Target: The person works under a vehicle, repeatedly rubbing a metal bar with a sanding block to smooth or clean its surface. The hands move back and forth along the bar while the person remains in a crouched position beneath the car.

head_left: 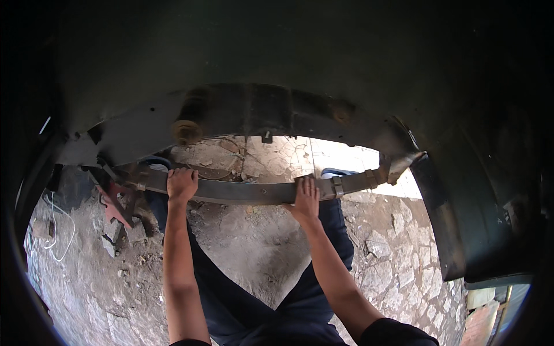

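Observation:
A long, slightly bowed grey leaf spring (248, 191) runs crosswise beneath the dark vehicle body, with metal clamps toward both ends. Near its left end, my left hand (182, 184) is closed over the spring, fingers bent across its top. My right hand (306, 200) grips it right of the middle, fingers over the top and thumb out to the left. The right end meets a bracket (401, 164) on the frame. At the left, the spring's end is partly lost in shadow. The undersides of both hands' grips are hidden.
A dark frame rail (268, 109) with a round, rusty-ended fitting (186, 131) arches above the spring. On the left stand a red metal stand (117, 205), broken blocks (136, 232) and a loose white cable (70, 236). My legs (231, 294) straddle dusty, stone-paved ground (398, 259).

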